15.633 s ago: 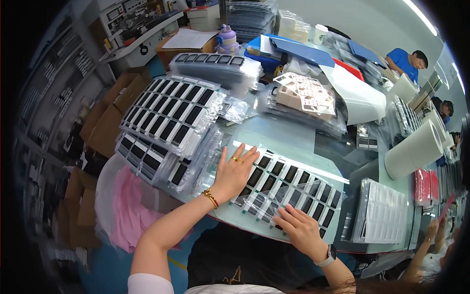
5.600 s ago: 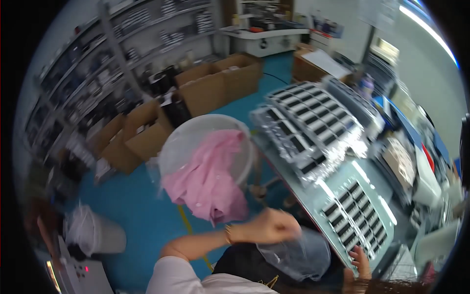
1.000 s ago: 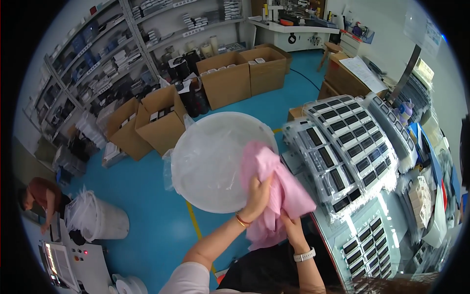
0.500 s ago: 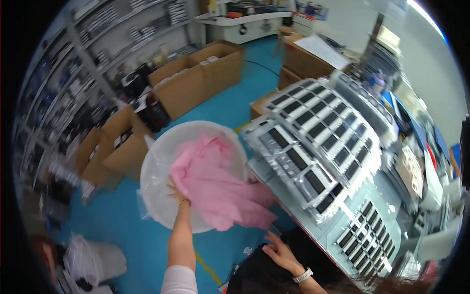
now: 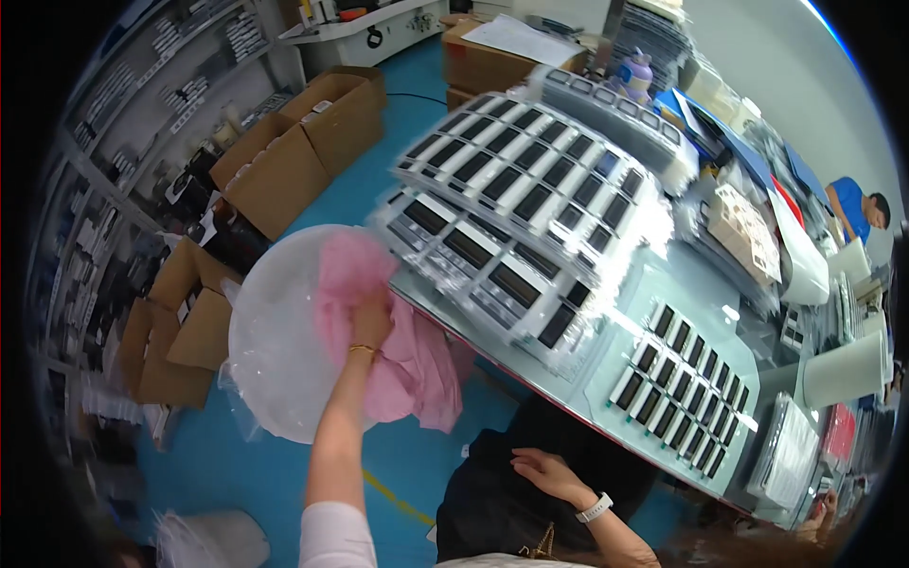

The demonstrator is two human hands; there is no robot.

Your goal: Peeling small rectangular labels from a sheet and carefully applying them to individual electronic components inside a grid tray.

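My left hand (image 5: pixel 371 324) reaches into a heap of soft pink sheeting (image 5: pixel 409 364), cloth or thin film. Its fingers are sunk in the folds, so their grip is hidden. The pink heap lies at the right side of a large round white tub (image 5: pixel 270 322) and hangs over its edge toward the table. Clear plastic film sticks out at the tub's left. Over dark fabric (image 5: pixel 483 506) at my lap, my right hand (image 5: pixel 551 475) rests with loosely stretched fingers and nothing in it.
Right of the tub stands a table (image 5: pixel 554 374) with stacked trays of dark-windowed parts (image 5: pixel 516 180) and a flatter tray (image 5: pixel 677 388). Cardboard boxes (image 5: pixel 275 175) and shelves (image 5: pixel 142 104) stand at left; a whitish bin (image 5: pixel 213 540) below. A person in blue (image 5: pixel 849 210) is far right.
My left hand has moved from the tub's left inside up and right into the pink sheeting, which is now bunched rightward. The view has turned right; my right hand stays near my lap.
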